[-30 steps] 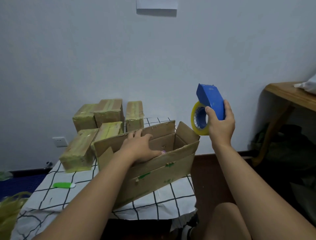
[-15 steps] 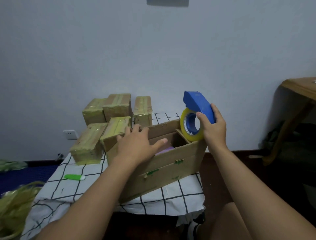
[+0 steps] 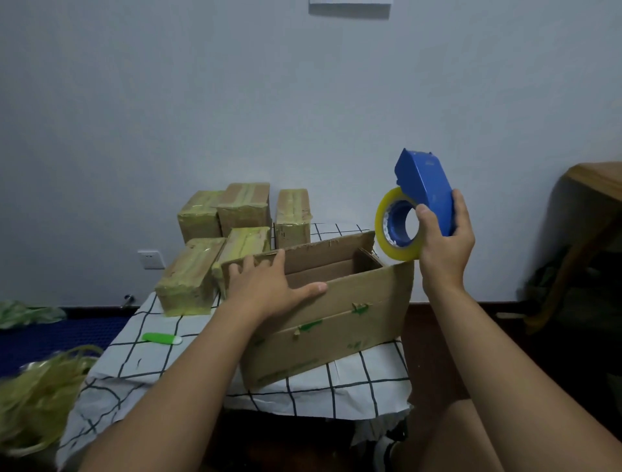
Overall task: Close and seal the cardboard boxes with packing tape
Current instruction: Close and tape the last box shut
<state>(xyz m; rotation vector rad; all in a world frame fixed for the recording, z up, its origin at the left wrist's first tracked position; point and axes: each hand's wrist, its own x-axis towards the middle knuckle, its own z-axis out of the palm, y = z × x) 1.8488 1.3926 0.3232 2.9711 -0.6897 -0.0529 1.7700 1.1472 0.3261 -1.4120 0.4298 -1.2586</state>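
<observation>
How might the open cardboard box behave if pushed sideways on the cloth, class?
The open cardboard box probably flexes: its flaps are up and its edges torn. It looks light, already sitting tilted under the left hand. It may drag the checked cloth along.

Plain pale grey wall (image 3: 235, 101), white paper sheet (image 3: 350, 2) at top edge. White wall socket (image 3: 150, 259) low left. Dark skirting (image 3: 471, 305) along base. Wooden table (image 3: 595, 177) at right, shadowed clutter beneath. Blue floor mat (image 3: 50, 337) left. Tabletop covered in black-grid white cloth (image 3: 350, 387). Dim, even light.
</observation>
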